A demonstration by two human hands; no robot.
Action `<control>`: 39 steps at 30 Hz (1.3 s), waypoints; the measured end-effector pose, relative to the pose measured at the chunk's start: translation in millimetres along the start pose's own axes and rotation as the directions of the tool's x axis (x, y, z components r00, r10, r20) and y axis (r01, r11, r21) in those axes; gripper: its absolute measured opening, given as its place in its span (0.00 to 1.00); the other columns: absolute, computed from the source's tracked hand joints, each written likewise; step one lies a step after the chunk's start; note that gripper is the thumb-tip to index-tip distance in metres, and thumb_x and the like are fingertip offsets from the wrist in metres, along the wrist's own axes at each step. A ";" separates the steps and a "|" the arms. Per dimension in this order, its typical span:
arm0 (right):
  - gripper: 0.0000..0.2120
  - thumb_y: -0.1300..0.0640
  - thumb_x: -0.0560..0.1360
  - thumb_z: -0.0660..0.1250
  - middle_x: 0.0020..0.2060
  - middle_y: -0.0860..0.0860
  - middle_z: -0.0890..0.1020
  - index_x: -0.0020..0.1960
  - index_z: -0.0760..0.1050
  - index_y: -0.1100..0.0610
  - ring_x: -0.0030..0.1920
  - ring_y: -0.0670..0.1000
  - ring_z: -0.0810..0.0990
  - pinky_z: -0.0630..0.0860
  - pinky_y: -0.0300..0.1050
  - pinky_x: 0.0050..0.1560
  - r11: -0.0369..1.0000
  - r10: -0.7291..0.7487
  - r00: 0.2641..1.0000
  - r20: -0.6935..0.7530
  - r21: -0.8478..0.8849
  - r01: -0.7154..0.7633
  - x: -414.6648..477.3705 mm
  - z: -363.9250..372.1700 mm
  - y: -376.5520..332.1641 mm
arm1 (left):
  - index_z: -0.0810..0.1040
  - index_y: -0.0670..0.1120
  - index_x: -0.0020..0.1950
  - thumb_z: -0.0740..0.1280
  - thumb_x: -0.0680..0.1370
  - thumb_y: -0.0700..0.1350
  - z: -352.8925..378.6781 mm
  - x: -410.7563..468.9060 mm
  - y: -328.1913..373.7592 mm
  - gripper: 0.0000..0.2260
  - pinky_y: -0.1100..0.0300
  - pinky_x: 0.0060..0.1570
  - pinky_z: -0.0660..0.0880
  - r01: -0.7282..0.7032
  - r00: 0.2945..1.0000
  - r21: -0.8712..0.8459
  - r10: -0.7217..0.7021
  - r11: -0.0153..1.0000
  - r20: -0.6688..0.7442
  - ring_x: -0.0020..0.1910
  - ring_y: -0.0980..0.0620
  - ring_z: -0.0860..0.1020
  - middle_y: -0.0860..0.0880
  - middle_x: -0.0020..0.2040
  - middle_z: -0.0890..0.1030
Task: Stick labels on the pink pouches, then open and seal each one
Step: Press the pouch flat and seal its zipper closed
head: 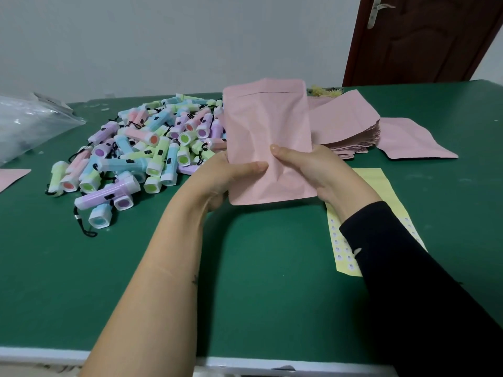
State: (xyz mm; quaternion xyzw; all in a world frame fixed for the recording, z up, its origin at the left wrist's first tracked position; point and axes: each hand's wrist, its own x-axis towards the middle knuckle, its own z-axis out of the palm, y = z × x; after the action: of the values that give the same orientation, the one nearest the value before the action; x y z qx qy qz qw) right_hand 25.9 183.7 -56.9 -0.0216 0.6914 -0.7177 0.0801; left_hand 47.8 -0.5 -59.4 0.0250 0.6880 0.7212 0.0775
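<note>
Head view: mini flashlights pile [141, 148], too many to count, lying left of and behind the held pink pouch [268, 131]. One pouch stack [345, 126] and one loose pouch [413, 142] sitting right, one label sheet [375, 183] partly under the right forearm. Pouch being held above the green table [272, 281], long axis upright, zip end up. Left hand [215, 180] and right hand [324, 172] pinching its lower sides, thumbs in front.

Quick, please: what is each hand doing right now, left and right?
Left hand: holds the pink pouch, thumb on its front.
Right hand: holds the same pouch, thumb on its front.
</note>
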 end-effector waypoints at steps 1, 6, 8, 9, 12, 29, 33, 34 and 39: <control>0.16 0.53 0.67 0.79 0.43 0.51 0.87 0.52 0.81 0.57 0.43 0.50 0.86 0.82 0.44 0.45 0.999 0.002 0.999 0.049 -0.037 0.000 -0.3 -1.7 -0.2 | 0.80 0.43 0.56 0.75 0.71 0.39 0.6 -0.6 0.7 0.14 0.60 0.41 0.81 0.001 1.000 -0.042 -0.002 0.999 -0.028 0.45 0.49 0.85 0.48 0.47 0.87; 0.11 0.59 0.66 0.79 0.41 0.48 0.87 0.46 0.81 0.54 0.42 0.48 0.86 0.81 0.40 0.41 0.997 -0.054 0.991 0.123 -0.046 0.060 -0.7 2.6 1.2 | 0.80 0.40 0.60 0.75 0.68 0.41 -1.4 -2.6 3.1 0.21 0.58 0.41 0.81 0.037 0.995 -0.127 -0.048 0.991 -0.090 0.45 0.49 0.85 0.46 0.49 0.86; 0.10 0.59 0.66 0.79 0.40 0.49 0.87 0.44 0.81 0.54 0.42 0.50 0.86 0.82 0.43 0.41 0.998 -0.056 0.994 0.091 0.022 0.054 -0.2 5.9 2.2 | 0.80 0.40 0.60 0.76 0.67 0.41 -1.2 -3.2 4.5 0.22 0.58 0.42 0.81 0.044 0.993 -0.110 -0.055 0.993 -0.101 0.45 0.48 0.85 0.46 0.49 0.86; 0.09 0.58 0.67 0.79 0.41 0.50 0.87 0.44 0.81 0.54 0.42 0.51 0.86 0.82 0.45 0.43 0.998 -0.040 0.996 0.083 0.048 0.036 -0.2 7.7 2.4 | 0.80 0.41 0.60 0.76 0.66 0.41 -1.3 -3.4 4.9 0.23 0.57 0.43 0.81 0.047 0.993 -0.099 -0.057 0.994 -0.102 0.45 0.48 0.85 0.47 0.49 0.86; 0.10 0.56 0.68 0.78 0.43 0.52 0.87 0.48 0.82 0.55 0.44 0.53 0.86 0.81 0.49 0.48 0.995 -0.014 0.998 0.058 0.095 0.009 -0.3 10.9 2.2 | 0.80 0.42 0.59 0.75 0.69 0.40 -0.8 -4.9 5.8 0.18 0.58 0.42 0.81 0.066 0.995 -0.060 -0.070 0.996 -0.074 0.45 0.50 0.85 0.48 0.49 0.86; 0.17 0.55 0.66 0.77 0.46 0.54 0.86 0.53 0.82 0.59 0.48 0.56 0.85 0.78 0.57 0.59 0.992 0.033 0.999 0.031 0.122 -0.037 -1.8 11.2 -2.8 | 0.83 0.47 0.49 0.77 0.72 0.49 15.7 -7.5 9.6 0.10 0.65 0.32 0.78 0.018 0.966 -0.041 -0.028 0.999 -0.258 0.38 0.55 0.85 0.53 0.41 0.87; 0.27 0.51 0.59 0.76 0.47 0.54 0.86 0.55 0.81 0.60 0.52 0.57 0.84 0.75 0.57 0.63 0.992 0.074 0.997 -0.007 0.100 -0.073 -0.8 13.6 -3.5 | 0.83 0.45 0.47 0.76 0.72 0.47 22.3 -7.3 8.3 0.08 0.68 0.28 0.75 0.025 0.955 -0.051 -0.039 0.998 -0.295 0.32 0.56 0.84 0.53 0.36 0.86; 0.28 0.50 0.58 0.76 0.47 0.53 0.86 0.56 0.81 0.60 0.53 0.57 0.83 0.74 0.57 0.63 0.993 0.084 0.996 -0.014 0.087 -0.082 -0.8 13.6 -4.2 | 0.83 0.45 0.48 0.76 0.72 0.47 23.5 -7.1 8.2 0.09 0.68 0.27 0.75 0.031 0.954 -0.056 -0.046 0.998 -0.295 0.32 0.56 0.83 0.53 0.36 0.86; 0.27 0.50 0.58 0.73 0.49 0.51 0.86 0.56 0.81 0.58 0.57 0.55 0.81 0.71 0.58 0.66 0.993 0.115 0.993 -0.012 0.040 -0.115 -1.1 13.2 -5.6 | 0.84 0.46 0.48 0.77 0.70 0.55 22.9 -5.6 7.7 0.15 0.67 0.31 0.76 0.070 0.945 0.018 -0.061 0.997 -0.321 0.35 0.55 0.85 0.52 0.40 0.86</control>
State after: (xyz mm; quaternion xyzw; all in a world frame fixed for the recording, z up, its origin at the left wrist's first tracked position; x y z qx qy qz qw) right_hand 28.4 171.0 -50.7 0.0251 0.6776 -0.7257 0.1166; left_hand 55.9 21.0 -50.2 -0.1141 0.7023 0.7026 -0.0118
